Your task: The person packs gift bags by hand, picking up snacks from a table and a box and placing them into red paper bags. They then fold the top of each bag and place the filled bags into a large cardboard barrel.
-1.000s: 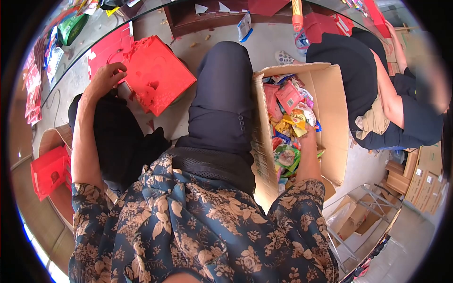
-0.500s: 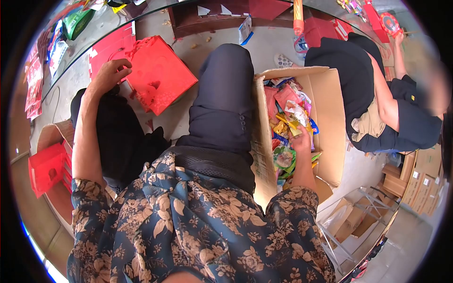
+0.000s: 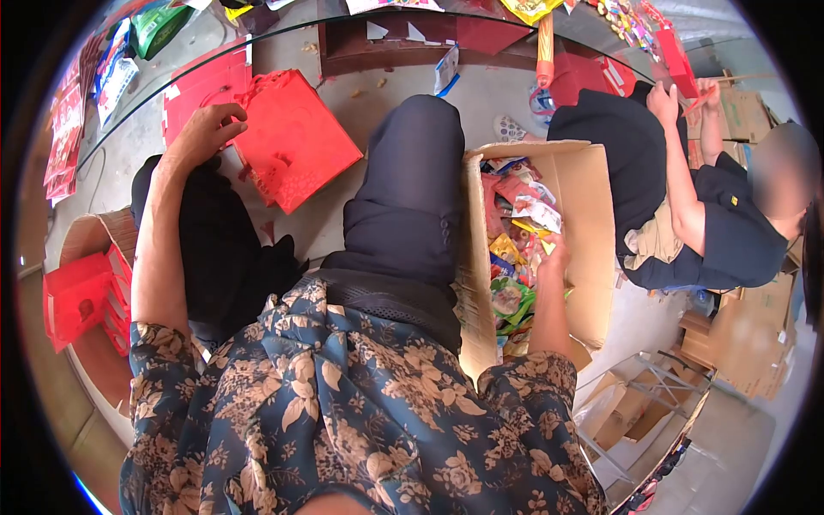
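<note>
My left hand (image 3: pixel 206 133) hovers over my left knee, fingers loosely bent and apart with nothing in them. Beside its fingertips a red paper gift bag (image 3: pixel 296 146) leans at a tilt. Inside the open cardboard box (image 3: pixel 586 202) at my right leg, my right hand (image 3: pixel 554 256) has its fingers closed on a small yellow snack packet (image 3: pixel 547 244); the fingers partly hide it. Around that hand lie mixed snack packets: a white one (image 3: pixel 537 213), a pink one (image 3: pixel 513 187) and a green one (image 3: pixel 508 299).
At far left, a cardboard carton (image 3: pixel 86 232) holds red gift boxes (image 3: pixel 79 296). A glass tabletop edge (image 3: pixel 283 36) crosses ahead, with snack bags on it. To the right sits a co-worker (image 3: pixel 730 215), both hands at a red item. A metal frame (image 3: pixel 652 390) and more cartons stand behind.
My right hand has shifted slightly within the box and its fingers have closed round a packet. The co-worker has brought both hands together at the red item. My left hand stays put.
</note>
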`<action>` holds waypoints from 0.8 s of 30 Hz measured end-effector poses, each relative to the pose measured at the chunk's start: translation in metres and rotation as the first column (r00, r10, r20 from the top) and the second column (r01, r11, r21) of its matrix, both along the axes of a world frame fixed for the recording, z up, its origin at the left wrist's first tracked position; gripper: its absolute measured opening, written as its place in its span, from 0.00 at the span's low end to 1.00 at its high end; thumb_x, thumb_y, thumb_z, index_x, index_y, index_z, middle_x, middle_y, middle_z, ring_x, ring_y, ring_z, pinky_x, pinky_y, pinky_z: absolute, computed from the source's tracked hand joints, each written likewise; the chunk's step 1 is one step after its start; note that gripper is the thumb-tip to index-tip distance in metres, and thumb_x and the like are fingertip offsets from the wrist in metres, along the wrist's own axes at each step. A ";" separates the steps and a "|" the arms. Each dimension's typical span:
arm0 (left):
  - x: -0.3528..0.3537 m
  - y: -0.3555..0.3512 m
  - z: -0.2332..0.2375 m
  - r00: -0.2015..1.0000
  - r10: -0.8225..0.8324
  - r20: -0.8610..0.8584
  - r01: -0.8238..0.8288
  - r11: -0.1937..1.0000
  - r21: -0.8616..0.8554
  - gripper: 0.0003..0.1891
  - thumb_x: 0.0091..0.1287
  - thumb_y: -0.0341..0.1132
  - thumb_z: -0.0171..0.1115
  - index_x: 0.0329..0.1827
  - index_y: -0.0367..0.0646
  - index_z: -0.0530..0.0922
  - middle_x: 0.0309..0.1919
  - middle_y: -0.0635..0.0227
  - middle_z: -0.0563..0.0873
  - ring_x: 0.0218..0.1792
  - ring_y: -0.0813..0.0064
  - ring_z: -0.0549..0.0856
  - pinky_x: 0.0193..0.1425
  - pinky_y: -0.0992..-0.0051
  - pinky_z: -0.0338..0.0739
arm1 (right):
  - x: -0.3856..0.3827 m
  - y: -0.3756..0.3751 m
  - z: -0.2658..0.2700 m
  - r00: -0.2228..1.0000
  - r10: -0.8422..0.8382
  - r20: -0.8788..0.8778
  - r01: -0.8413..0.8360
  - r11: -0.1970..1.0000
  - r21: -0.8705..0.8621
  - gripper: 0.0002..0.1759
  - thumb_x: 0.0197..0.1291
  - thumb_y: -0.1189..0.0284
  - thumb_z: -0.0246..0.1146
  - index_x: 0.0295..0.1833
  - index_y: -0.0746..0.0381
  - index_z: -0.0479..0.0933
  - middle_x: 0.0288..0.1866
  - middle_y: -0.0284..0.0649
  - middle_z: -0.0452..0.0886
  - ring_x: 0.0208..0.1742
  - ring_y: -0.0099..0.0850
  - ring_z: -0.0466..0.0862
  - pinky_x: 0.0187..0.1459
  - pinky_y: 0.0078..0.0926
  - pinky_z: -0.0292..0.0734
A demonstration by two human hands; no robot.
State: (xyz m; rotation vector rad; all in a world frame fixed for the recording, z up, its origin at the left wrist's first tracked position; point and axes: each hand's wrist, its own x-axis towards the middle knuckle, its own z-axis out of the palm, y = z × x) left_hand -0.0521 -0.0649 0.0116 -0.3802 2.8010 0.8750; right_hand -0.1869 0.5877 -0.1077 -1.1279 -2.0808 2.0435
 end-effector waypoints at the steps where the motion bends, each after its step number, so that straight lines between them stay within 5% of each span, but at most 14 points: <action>1: -0.001 0.001 0.002 1.000 0.002 -0.002 -0.002 1.000 -0.006 0.14 0.65 0.39 0.62 0.47 0.39 0.82 0.29 0.55 0.84 0.33 0.60 0.84 0.39 0.63 0.75 | -0.003 0.000 0.011 0.999 0.009 -0.041 -0.008 1.000 0.019 0.08 0.47 0.73 0.65 0.31 0.62 0.73 0.41 0.41 0.77 0.44 0.39 0.79 0.41 0.35 0.80; 6: 0.002 0.004 0.001 0.996 -0.037 -0.086 0.035 0.999 -0.026 0.13 0.65 0.35 0.62 0.50 0.39 0.81 0.35 0.54 0.86 0.35 0.60 0.86 0.41 0.63 0.78 | -0.008 -0.036 0.092 0.930 0.237 -0.281 -0.196 0.966 0.167 0.06 0.50 0.71 0.61 0.28 0.61 0.73 0.41 0.41 0.78 0.46 0.34 0.78 0.47 0.37 0.78; 8: 0.003 0.003 -0.001 0.995 -0.009 -0.096 0.007 1.000 -0.027 0.14 0.63 0.34 0.63 0.50 0.38 0.81 0.41 0.52 0.87 0.43 0.55 0.87 0.48 0.63 0.79 | -0.018 -0.063 0.131 0.892 0.290 -0.347 -0.220 0.949 0.227 0.04 0.51 0.73 0.60 0.29 0.62 0.73 0.42 0.41 0.79 0.47 0.33 0.79 0.49 0.35 0.77; 12: 0.001 0.004 -0.004 0.991 -0.027 -0.131 0.018 0.997 -0.071 0.13 0.62 0.36 0.65 0.46 0.39 0.82 0.38 0.52 0.87 0.42 0.54 0.86 0.48 0.61 0.79 | -0.046 -0.143 0.212 0.732 0.364 -0.576 -0.372 0.922 0.109 0.02 0.52 0.77 0.56 0.30 0.64 0.73 0.42 0.39 0.78 0.48 0.32 0.79 0.50 0.30 0.74; 16: 0.000 0.004 -0.007 0.986 -0.021 -0.163 0.008 0.997 -0.080 0.13 0.61 0.38 0.66 0.45 0.40 0.82 0.38 0.52 0.86 0.42 0.52 0.85 0.49 0.58 0.78 | -0.082 -0.256 0.278 0.557 0.451 -0.698 -0.591 0.805 0.048 0.03 0.58 0.76 0.56 0.33 0.64 0.74 0.44 0.42 0.79 0.49 0.34 0.80 0.51 0.36 0.76; 20: -0.002 0.006 -0.011 0.992 0.001 -0.127 -0.012 0.996 -0.086 0.14 0.62 0.40 0.65 0.45 0.43 0.83 0.37 0.54 0.87 0.44 0.54 0.85 0.50 0.58 0.79 | -0.151 -0.375 0.313 0.322 0.490 -0.810 -0.726 0.677 0.121 0.07 0.64 0.72 0.55 0.34 0.61 0.75 0.48 0.39 0.79 0.53 0.33 0.78 0.54 0.39 0.77; 24: -0.002 0.007 -0.010 0.993 0.040 -0.111 -0.048 0.997 -0.068 0.14 0.62 0.42 0.65 0.45 0.43 0.83 0.37 0.54 0.87 0.45 0.54 0.85 0.50 0.58 0.79 | -0.203 -0.468 0.316 0.269 0.515 -0.814 -0.774 0.618 0.135 0.10 0.61 0.65 0.61 0.38 0.61 0.77 0.45 0.40 0.78 0.48 0.33 0.80 0.45 0.35 0.79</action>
